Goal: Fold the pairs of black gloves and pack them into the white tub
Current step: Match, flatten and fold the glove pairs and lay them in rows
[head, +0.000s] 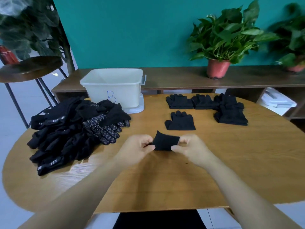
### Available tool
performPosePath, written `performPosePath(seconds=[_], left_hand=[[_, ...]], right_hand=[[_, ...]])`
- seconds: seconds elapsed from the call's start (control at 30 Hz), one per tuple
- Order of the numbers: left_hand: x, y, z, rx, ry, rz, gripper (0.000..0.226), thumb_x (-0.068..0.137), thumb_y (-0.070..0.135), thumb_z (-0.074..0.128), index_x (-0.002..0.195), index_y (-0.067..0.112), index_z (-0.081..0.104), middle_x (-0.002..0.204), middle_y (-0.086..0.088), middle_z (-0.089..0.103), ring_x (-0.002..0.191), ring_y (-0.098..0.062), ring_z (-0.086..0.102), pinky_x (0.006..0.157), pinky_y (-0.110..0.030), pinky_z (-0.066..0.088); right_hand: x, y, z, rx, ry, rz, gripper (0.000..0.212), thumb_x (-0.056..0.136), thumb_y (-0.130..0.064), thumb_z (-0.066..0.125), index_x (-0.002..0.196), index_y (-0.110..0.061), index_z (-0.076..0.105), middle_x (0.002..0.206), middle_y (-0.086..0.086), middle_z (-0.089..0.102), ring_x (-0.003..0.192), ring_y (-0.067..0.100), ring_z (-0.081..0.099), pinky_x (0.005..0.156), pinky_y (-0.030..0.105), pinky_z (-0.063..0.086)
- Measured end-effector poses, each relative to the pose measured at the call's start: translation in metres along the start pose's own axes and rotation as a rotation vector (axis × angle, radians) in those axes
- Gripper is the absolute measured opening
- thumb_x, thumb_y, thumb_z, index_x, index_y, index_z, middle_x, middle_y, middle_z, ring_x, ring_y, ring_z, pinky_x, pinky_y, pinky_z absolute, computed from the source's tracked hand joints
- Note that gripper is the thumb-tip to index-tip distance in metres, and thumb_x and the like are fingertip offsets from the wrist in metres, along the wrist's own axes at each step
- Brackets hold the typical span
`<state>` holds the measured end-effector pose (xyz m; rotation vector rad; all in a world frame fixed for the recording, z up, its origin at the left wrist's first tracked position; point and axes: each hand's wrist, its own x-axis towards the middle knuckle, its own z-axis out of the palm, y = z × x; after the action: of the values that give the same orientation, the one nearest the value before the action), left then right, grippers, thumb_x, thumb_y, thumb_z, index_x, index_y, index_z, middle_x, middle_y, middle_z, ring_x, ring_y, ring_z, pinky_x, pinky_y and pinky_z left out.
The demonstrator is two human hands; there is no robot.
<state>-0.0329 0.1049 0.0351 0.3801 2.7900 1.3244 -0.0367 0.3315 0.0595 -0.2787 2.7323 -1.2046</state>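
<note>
Progress is judged early: no gloves are visible in the white tub point(113, 86) at the far side of the surface point(165, 179). One folded glove bundle point(165, 141) is pinched at both ends by the left grip point(140, 146) and the right grip point(189, 147). Folded pairs point(204, 102) are laid out at the right; a large unfolded pile point(71, 129) is left.

Both hands: left point(138, 148), right point(189, 148), pinch folded black glove point(165, 141) above table point(231, 162).
</note>
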Motion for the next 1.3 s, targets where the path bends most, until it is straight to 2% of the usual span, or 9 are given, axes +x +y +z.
performPosePath(seconds=[0.07,0.17,0.3,0.43,0.57,0.7,0.93,1.13,1.3], left_hand=[[-0.016,-0.024,0.020,0.092,-0.009,0.023,0.014,0.092,0.023,0.068,0.081,0.029,0.062,0.073,0.006,0.063,0.070,-0.018,0.058,0.070,-0.041,0.050],[-0.037,-0.042,0.037,0.239,-0.011,0.219,0.001,0.089,0.028,0.069,0.088,0.027,0.069,0.087,0.024,0.062,0.084,0.005,0.055,0.076,-0.031,0.048],[-0.047,-0.048,0.039,0.298,-0.009,0.278,0.031,0.082,0.015,0.056,0.103,0.028,0.075,0.118,0.014,0.069,0.112,-0.004,0.057,0.097,-0.033,0.048],[-0.038,-0.037,0.036,0.244,0.068,0.175,0.044,0.086,0.003,0.053,0.123,0.020,0.070,0.135,0.005,0.061,0.127,-0.003,0.045,0.114,-0.039,0.037],[-0.029,-0.024,0.053,0.517,-0.133,0.121,0.058,0.106,0.039,0.031,0.158,0.016,0.016,0.165,0.004,0.007,0.152,-0.006,-0.003,0.122,-0.030,-0.011],[-0.031,-0.030,0.061,0.772,-0.216,0.099,0.091,0.082,0.065,-0.021,0.158,0.015,-0.008,0.165,0.002,-0.014,0.149,-0.010,-0.022,0.118,-0.038,-0.022],[-0.023,-0.040,0.060,0.835,-0.179,0.099,0.107,0.067,0.066,-0.042,0.157,0.015,-0.012,0.165,0.000,-0.015,0.149,-0.011,-0.023,0.116,-0.040,-0.024],[-0.021,-0.040,0.047,0.774,-0.173,0.117,0.088,0.082,0.070,-0.022,0.154,0.020,-0.015,0.165,0.001,-0.013,0.149,-0.010,-0.023,0.119,-0.037,-0.022],[-0.022,-0.041,0.011,0.784,-0.052,0.128,0.080,0.086,0.071,-0.016,0.151,0.024,-0.017,0.166,0.000,-0.008,0.150,-0.010,-0.020,0.119,-0.031,-0.021]], right_hand=[[-0.014,0.018,0.016,-0.164,-0.010,-0.021,0.010,0.088,-0.030,0.071,0.083,-0.022,0.075,0.106,-0.005,0.066,0.107,0.013,0.057,0.089,0.029,0.040],[-0.030,0.035,0.031,-0.354,-0.030,-0.191,0.022,0.089,-0.034,0.069,0.111,-0.034,0.074,0.130,-0.018,0.061,0.131,0.003,0.039,0.105,0.031,0.027],[-0.044,0.048,0.038,-0.469,-0.075,-0.255,0.032,0.087,-0.022,0.063,0.114,-0.037,0.072,0.138,-0.016,0.056,0.138,0.009,0.033,0.110,0.040,0.029],[-0.040,0.042,0.039,-0.406,0.211,-0.241,0.046,0.080,-0.018,0.045,0.119,-0.025,0.070,0.132,-0.009,0.063,0.133,0.012,0.043,0.111,0.042,0.034],[-0.028,0.026,0.058,-0.590,0.036,-0.117,0.058,0.106,-0.038,0.025,0.157,-0.015,0.011,0.165,-0.001,0.006,0.151,0.012,-0.003,0.120,0.030,-0.002],[-0.019,0.037,0.078,-0.718,-0.098,-0.048,0.094,0.071,-0.064,-0.033,0.151,-0.016,-0.020,0.161,0.003,-0.022,0.147,0.014,-0.023,0.121,0.036,-0.013],[-0.008,0.035,0.077,-0.744,-0.122,-0.029,0.098,0.066,-0.062,-0.028,0.153,-0.018,-0.017,0.161,0.001,-0.023,0.147,0.014,-0.023,0.120,0.041,-0.015],[-0.005,0.032,0.074,-0.740,-0.134,0.010,0.070,0.099,-0.057,0.002,0.155,-0.018,-0.012,0.163,0.002,-0.016,0.148,0.015,-0.021,0.121,0.044,-0.012],[0.006,0.016,0.063,-0.708,0.012,-0.090,0.110,0.066,-0.070,-0.039,0.157,-0.019,-0.004,0.165,0.000,0.005,0.151,0.014,-0.008,0.122,0.042,-0.006]])
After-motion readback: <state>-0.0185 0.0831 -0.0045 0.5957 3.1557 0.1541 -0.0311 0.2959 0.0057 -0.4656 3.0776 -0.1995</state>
